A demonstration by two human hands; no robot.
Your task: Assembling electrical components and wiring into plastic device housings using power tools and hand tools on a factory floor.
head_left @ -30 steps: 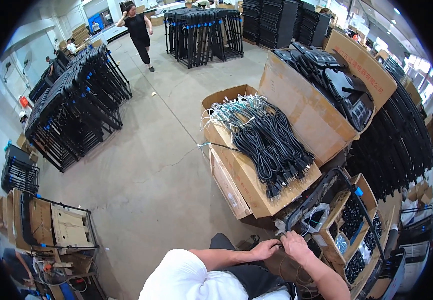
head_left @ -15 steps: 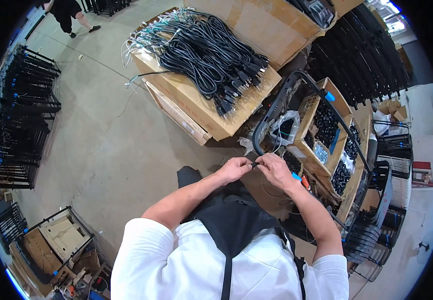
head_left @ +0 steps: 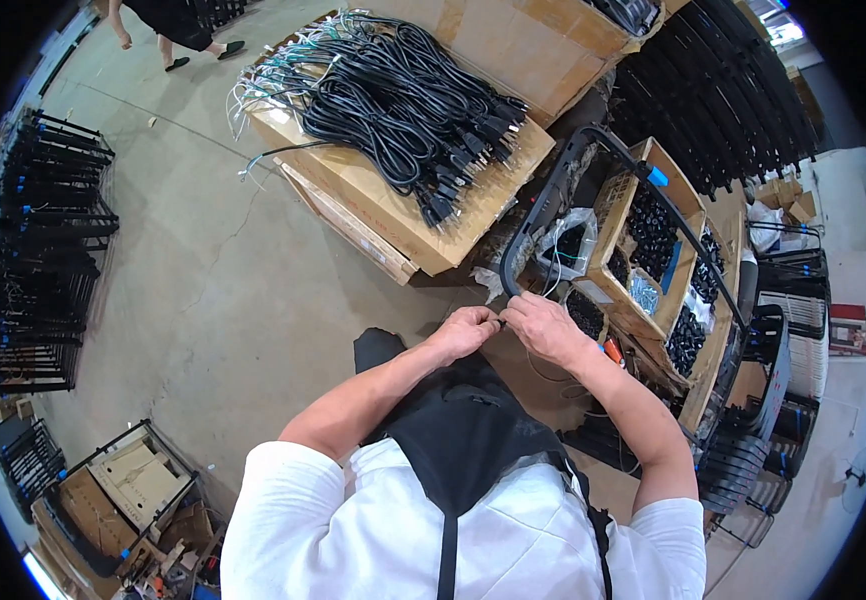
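Observation:
My left hand (head_left: 466,333) and my right hand (head_left: 545,328) meet in front of my lap, fingers closed. Both pinch a small black piece (head_left: 501,322) between their fingertips; it is mostly covered, and its kind cannot be made out. Just beyond my right hand rises the rounded corner of a black tubular frame (head_left: 511,268), which leans against the bins. Whether that hand also touches the frame is unclear. Thin pale wires (head_left: 556,270) hang inside the frame's corner, close to a clear plastic bag (head_left: 571,240).
Ahead, bundled black power cords (head_left: 413,110) lie on a cardboard box (head_left: 393,230). On the right, a wooden bin (head_left: 665,325) holds small black parts and metal fasteners. Stacked black frames (head_left: 48,250) stand at left. Another person (head_left: 178,25) is at the far left.
My hands have shifted slightly left and up, still together, and less of the black piece shows. The person far off has moved rightward.

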